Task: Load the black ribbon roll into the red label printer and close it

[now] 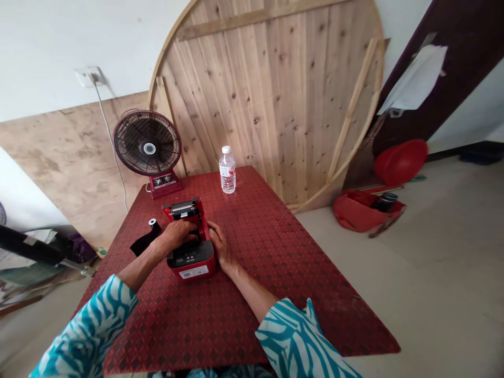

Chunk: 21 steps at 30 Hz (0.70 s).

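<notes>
A red and black label printer [191, 257] stands on the table with its lid tipped up at the back. My left hand [178, 234] reaches into the printer from the left, and its fingers are hidden inside. Against the printer's right wall, my right hand [220, 244] holds the side with its fingers bent along the edge. To the left of the printer lies a black ribbon [145, 240] with a white-ended roll [153, 222] at its upper end. Whether the left fingers grip any part inside cannot be seen.
The patterned red table [260, 315] carries a dark red fan [148, 144] at the back left and a clear water bottle [227, 173] near the far edge. Behind leans a large round wooden board [275, 100]. A red dustpan [362, 212] is on the floor to the right.
</notes>
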Motion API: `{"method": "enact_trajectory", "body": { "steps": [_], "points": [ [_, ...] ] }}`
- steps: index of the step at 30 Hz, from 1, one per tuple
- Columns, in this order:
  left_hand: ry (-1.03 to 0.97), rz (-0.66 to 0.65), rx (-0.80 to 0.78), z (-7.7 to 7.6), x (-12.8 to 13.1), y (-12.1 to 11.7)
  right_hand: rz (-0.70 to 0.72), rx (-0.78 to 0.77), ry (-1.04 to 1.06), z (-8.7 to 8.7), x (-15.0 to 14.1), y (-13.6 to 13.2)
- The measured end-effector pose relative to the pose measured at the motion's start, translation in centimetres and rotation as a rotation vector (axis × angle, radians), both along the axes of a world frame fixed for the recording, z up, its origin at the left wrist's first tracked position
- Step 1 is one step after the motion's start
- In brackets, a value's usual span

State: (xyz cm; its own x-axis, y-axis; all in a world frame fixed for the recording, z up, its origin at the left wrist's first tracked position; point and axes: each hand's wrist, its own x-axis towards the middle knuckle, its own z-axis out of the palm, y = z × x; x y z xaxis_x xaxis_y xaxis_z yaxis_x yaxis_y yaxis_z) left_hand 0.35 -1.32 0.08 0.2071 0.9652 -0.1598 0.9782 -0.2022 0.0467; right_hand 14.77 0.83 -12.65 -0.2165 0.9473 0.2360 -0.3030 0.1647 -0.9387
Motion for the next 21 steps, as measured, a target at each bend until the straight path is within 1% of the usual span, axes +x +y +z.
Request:
{"method": "enact_trajectory", "body": {
  "steps": [2,4,6,8,10,14,21],
  "points": [
    [-0.151,-0.015,0.056,0.7,-1.0,-1.6,-0.002,0.006,0.004,0.0,0.0,0.0],
    [-0.37,0.003,0.143,1.2,-2.0,-3.9,-0.003,0.008,0.001,0.0,0.0,0.0],
    [-0.506,0.006,0.194,1.3,-2.7,-6.2,-0.004,0.006,-0.011,0.1,0.1,-0.1],
    [-0.519,-0.034,0.252,0.9,-2.8,-8.1,-0.005,-0.002,-0.02,0.2,0.2,-0.2],
    [-0.482,-0.087,0.325,0.2,-2.5,-9.3,-0.004,-0.005,-0.02,0.3,0.2,-0.3],
    [-0.43,-0.136,0.427,-0.9,-1.5,-9.7,-0.009,0.004,-0.016,0.2,0.2,-0.3],
    [-0.388,-0.204,0.531,-1.1,-1.2,-9.1,-0.016,0.017,-0.023,0.0,0.1,-0.2]
  ]
}}
